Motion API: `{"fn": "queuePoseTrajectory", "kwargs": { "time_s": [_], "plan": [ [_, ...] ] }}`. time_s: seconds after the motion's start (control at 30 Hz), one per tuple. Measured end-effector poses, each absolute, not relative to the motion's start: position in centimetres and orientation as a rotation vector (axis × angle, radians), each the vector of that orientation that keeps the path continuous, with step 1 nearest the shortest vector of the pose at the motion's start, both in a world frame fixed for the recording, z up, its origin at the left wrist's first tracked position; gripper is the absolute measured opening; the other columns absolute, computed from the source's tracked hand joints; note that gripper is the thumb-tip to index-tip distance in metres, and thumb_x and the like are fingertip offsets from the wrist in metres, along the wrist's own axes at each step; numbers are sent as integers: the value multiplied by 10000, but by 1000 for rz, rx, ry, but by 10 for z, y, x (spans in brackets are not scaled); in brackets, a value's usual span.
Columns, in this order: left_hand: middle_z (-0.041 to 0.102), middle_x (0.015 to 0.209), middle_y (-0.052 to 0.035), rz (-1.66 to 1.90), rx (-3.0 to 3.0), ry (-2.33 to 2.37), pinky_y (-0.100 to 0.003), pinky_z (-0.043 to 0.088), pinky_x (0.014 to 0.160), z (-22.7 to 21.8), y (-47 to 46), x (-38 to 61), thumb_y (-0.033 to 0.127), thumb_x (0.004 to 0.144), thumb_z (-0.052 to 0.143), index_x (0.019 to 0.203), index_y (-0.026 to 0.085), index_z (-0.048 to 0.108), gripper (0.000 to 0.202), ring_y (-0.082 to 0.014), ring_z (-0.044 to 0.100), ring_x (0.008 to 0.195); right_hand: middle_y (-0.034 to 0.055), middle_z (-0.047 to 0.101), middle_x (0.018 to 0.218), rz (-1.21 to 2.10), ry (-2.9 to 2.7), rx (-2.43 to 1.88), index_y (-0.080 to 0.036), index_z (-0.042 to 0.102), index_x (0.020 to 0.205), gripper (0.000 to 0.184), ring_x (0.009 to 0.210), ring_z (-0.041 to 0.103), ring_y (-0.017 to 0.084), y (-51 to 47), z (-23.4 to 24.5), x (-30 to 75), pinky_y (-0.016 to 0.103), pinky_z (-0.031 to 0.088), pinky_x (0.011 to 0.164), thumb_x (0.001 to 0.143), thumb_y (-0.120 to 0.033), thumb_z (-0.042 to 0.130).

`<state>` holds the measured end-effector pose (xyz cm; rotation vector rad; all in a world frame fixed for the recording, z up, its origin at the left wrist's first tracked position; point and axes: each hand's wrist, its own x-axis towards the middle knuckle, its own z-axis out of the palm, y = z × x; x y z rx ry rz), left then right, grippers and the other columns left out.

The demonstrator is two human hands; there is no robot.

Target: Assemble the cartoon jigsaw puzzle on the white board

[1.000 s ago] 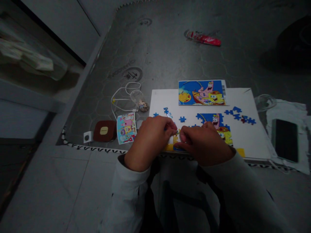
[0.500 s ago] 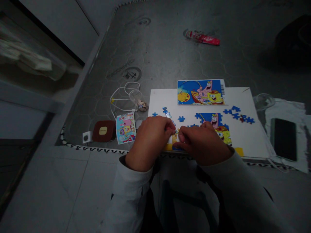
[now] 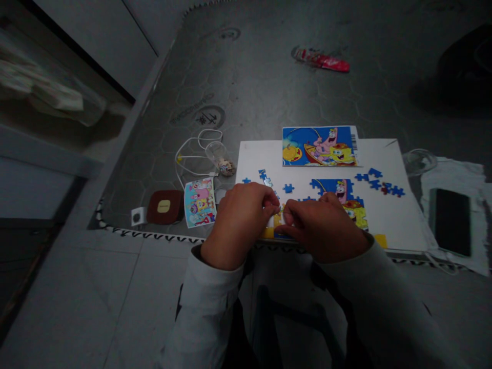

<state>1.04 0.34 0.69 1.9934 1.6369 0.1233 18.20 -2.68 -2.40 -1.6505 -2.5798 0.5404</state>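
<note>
My left hand (image 3: 245, 220) and my right hand (image 3: 325, 225) meet low over a white board (image 3: 392, 220), fingertips almost touching. Each is closed in a pinch at yellowish jigsaw puzzle pieces (image 3: 277, 221); the fingers cover most of them. Partly under my right hand lies a joined section of puzzle (image 3: 336, 188) with a pink and a yellow cartoon figure. A loose blue piece (image 3: 288, 189) rests above my fingertips, and a short strip of pieces (image 3: 265, 177) is beside it. Several more blue pieces (image 3: 374, 174) lie to the right.
A picture card (image 3: 319, 146) of the cartoon lies along the board's top edge. Left are another card (image 3: 200, 201), a clear cup (image 3: 219, 156), a white cable and a brown box (image 3: 165, 207). A phone (image 3: 449, 220) lies right, a red wrapper (image 3: 323, 60) farther back.
My fingertips have shifted very slightly over the yellowish pieces. The whole view has drifted a little; the other things lie as before.
</note>
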Motion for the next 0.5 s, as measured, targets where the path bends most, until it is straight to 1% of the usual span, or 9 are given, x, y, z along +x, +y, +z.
{"fn": "queuePoseTrajectory", "kwargs": {
  "time_s": [0.23,0.3,0.4,0.5],
  "plan": [
    [737,779,45,97,1962,1640,-313,365,642,2,5,6,270,793,735,799,291,766,38,-192,656,768,-47,647,705,568,-2584,-1668,-236,552,817,206,742,636,227,-27,-23,179,389,244,794,849,-343,724],
    [739,800,43,126,1964,1647,-311,367,650,2,6,5,293,802,736,825,284,758,34,-190,657,783,-45,647,709,578,-2581,-1664,-237,551,815,209,750,638,229,-27,-23,179,390,244,794,851,-348,724],
    [741,830,31,178,1972,1714,-311,372,670,2,5,3,340,826,730,902,267,739,105,-191,657,802,-43,644,707,574,-2576,-1650,-237,554,820,218,755,638,230,-27,-25,180,391,244,792,855,-367,724],
    [736,827,22,176,1971,1795,-310,378,684,4,5,0,326,827,737,910,247,718,116,-188,656,790,-48,641,701,578,-2575,-1657,-239,561,832,219,741,632,225,-27,-24,180,394,243,799,853,-376,731]
  ]
}}
